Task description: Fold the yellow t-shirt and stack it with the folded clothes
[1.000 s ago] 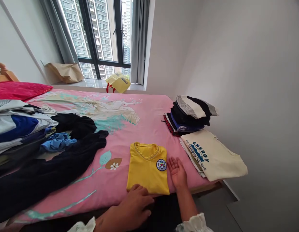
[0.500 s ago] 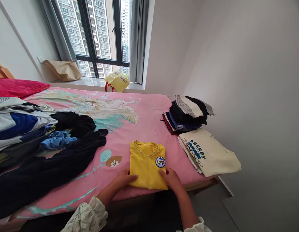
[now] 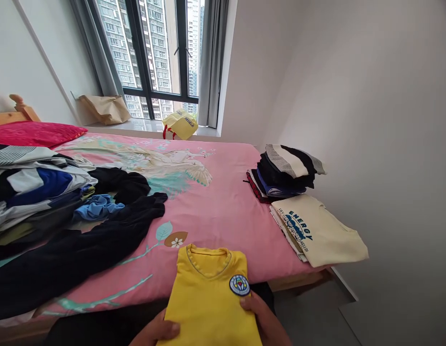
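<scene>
A folded yellow V-neck shirt (image 3: 210, 305) with a round badge on its chest is held up close to me, over the bed's front edge. My left hand (image 3: 156, 331) grips its lower left side, thumb on top. On the other side, my right hand (image 3: 264, 319) pinches the edge just below the badge, thumb on top as well. The fingers under the shirt are hidden, and its bottom runs out of the picture.
A heap of loose clothes (image 3: 75, 240) covers the bed's left side. At the right lie a stack of folded dark clothes (image 3: 283, 178) and a pile topped by a cream shirt (image 3: 323, 233), which overhangs the edge. A red pillow (image 3: 35, 133) is at far left.
Both hands have lifted the yellow shirt off the bed and drawn it toward me, so it looks larger and lower. The view has shifted slightly left.
</scene>
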A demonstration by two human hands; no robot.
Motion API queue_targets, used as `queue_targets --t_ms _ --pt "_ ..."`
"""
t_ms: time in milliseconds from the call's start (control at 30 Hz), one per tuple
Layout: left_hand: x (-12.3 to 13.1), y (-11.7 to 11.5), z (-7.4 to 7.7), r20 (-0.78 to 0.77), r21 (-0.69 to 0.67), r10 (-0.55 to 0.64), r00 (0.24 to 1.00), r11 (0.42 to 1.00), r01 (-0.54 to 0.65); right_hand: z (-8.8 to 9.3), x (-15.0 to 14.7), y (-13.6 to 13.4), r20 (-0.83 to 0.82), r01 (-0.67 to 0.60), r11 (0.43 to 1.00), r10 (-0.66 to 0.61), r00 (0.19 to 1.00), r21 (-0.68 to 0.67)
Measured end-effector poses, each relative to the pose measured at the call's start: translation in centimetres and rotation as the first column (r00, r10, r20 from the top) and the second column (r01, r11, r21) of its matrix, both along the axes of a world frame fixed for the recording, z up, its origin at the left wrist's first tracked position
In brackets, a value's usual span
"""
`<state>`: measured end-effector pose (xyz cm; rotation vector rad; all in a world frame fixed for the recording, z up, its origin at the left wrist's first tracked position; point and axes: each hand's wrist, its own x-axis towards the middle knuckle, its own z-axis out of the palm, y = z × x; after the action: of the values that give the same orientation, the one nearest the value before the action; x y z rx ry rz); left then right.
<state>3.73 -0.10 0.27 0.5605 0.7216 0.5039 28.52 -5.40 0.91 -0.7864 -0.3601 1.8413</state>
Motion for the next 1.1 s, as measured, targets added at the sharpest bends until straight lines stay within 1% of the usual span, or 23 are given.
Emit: queue_targets --t_ms 67,100,167,200,233,267,300,333,367,400,433,467,500,533,567,600,667,733,800,833,900,1000,1100 --pt "0.6 2.7 3.1 -0.029 0.109 -0.03 0.999 0.994 0.033 2.9 0.8 2.7 -0.008 0.001 1.0 -0.001 1.0 0.028" --pt "1.1 4.3 5.0 -0.026 0.176 -0.014 1.0 0.984 0.018 4.5 1.3 4.3 0.023 0.006 0.998 -0.008 1.0 0.057" --pt "2.2 7.3 8.9 0.009 0.307 0.01 1.0 0.952 -0.012 7.6 2.3 7.5 0.119 0.089 0.985 -0.107 0.987 0.148" --pt "2.8 8.5 10.4 0.014 0.355 0.011 1.0 0.935 -0.015 8.8 2.8 8.9 0.157 0.124 0.974 -0.155 0.975 0.191" --pt "3.2 9.5 11.5 0.014 0.394 0.011 1.0 0.919 -0.015 9.7 3.1 10.1 0.186 0.156 0.96 -0.201 0.962 0.231" --pt "3.5 10.2 12.1 0.005 0.424 0.017 1.0 0.906 -0.018 10.0 3.4 10.9 0.205 0.177 0.949 -0.234 0.95 0.262" --pt "3.7 10.5 12.1 -0.012 0.446 0.028 1.0 0.895 -0.02 9.8 3.6 11.5 0.224 0.187 0.941 -0.255 0.941 0.283" --pt "3.8 10.7 11.4 -0.042 0.463 0.045 0.998 0.886 -0.02 8.9 3.8 11.8 0.251 0.193 0.937 -0.27 0.929 0.291" --pt "3.7 10.5 10.2 -0.096 0.47 0.062 0.993 0.883 -0.01 7.6 4.1 11.9 0.305 0.193 0.942 -0.275 0.912 0.274" --pt "3.4 10.1 8.5 -0.173 0.459 0.073 0.982 0.888 0.015 5.7 4.4 11.6 0.389 0.197 0.954 -0.275 0.879 0.228" --pt "3.0 9.4 6.4 -0.269 0.427 0.073 0.96 0.903 0.051 3.6 4.9 11.1 0.494 0.21 0.964 -0.263 0.829 0.161" --pt "2.4 8.6 4.3 -0.371 0.376 0.062 0.926 0.923 0.089 1.3 5.4 10.3 0.623 0.232 0.972 -0.21 0.754 0.046" --pt "1.6 7.5 2.1 -0.449 0.319 0.054 0.892 0.942 0.104 -1.0 6.0 9.3 0.74 0.315 0.948 -0.186 0.647 -0.037" --pt "0.7 6.2 0.1 -0.495 0.278 0.058 0.867 0.956 0.095 -3.0 6.7 8.2 0.801 0.374 0.926 -0.193 0.567 -0.042" --pt "-0.3 4.8 -1.6 -0.505 0.263 0.071 0.86 0.962 0.075 -4.8 7.4 6.9 0.819 0.417 0.909 -0.225 0.527 -0.019" --pt "-1.3 3.3 -3.1 -0.497 0.26 0.096 0.862 0.965 0.042 -6.2 8.0 5.7 0.815 0.452 0.892 -0.253 0.522 -0.013" --pt "-3.1 0.3 -5.1 -0.479 0.24 0.136 0.867 0.971 -0.02 -7.7 9.1 3.6 0.801 0.509 0.86 -0.275 0.532 -0.043" --pt "-4.4 -2.1 -6.2 -0.519 0.178 0.137 0.844 0.983 -0.049 -7.9 9.5 2.2 0.78 0.545 0.838 -0.317 0.539 -0.036" --pt "-5.1 -3.8 -7.1 -0.584 0.13 0.125 0.802 0.99 -0.06 -7.2 8.7 1.5 0.783 0.586 0.81 -0.362 0.505 -0.004" --pt "-5.2 -4.3 -7.5 -0.603 0.118 0.127 0.787 0.991 -0.069 -6.6 7.8 1.3 0.788 0.599 0.8 -0.385 0.48 0.026" --pt "-5.4 -4.8 -8.4 -0.605 0.111 0.156 0.781 0.988 -0.111 -5.3 5.2 1.1 0.792 0.591 0.801 -0.42 0.444 0.094" --pt "-5.3 -4.7 -9.5 -0.567 0.079 0.196 0.8 0.98 -0.184 -3.3 0.0 0.8 0.791 0.517 0.841 -0.424 0.442 0.162" --pt "-5.3 -4.5 -10.2 -0.544 0.05 0.22 0.81 0.972 -0.23 -2.5 -5.2 0.3 0.824 0.362 0.914 -0.345 0.45 0.185"
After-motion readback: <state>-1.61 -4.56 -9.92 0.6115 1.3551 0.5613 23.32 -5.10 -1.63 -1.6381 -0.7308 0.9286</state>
